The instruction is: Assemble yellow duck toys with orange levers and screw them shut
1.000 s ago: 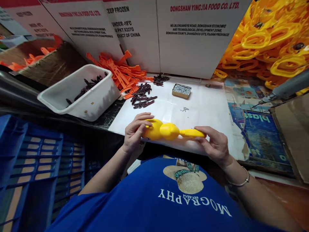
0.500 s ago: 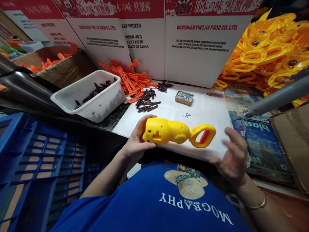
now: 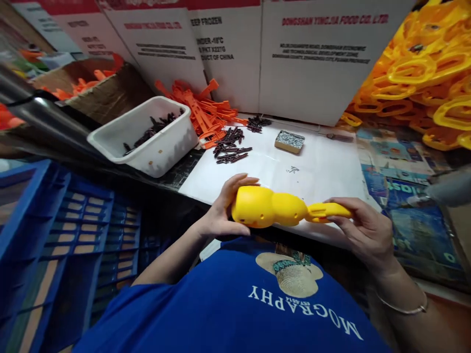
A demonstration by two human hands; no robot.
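Two hands hold a yellow plastic toy (image 3: 253,206) level above the near edge of a white work sheet (image 3: 327,179).
The left hand (image 3: 224,213) cups the toy's wide end, thumb along the near side and fingers behind; the right hand (image 3: 371,233), with a bracelet (image 3: 406,310) at the wrist, pinches the loop handle (image 3: 333,211) between thumb and fingers. Beyond the toy, a few loose screws (image 3: 293,169) lie near a small tin of screws (image 3: 289,142). To their left are dark plastic pins (image 3: 231,156), a heap of orange plastic strips (image 3: 200,115) and a white tub (image 3: 158,157) holding more dark pins; printed cartons (image 3: 301,83) stand behind.
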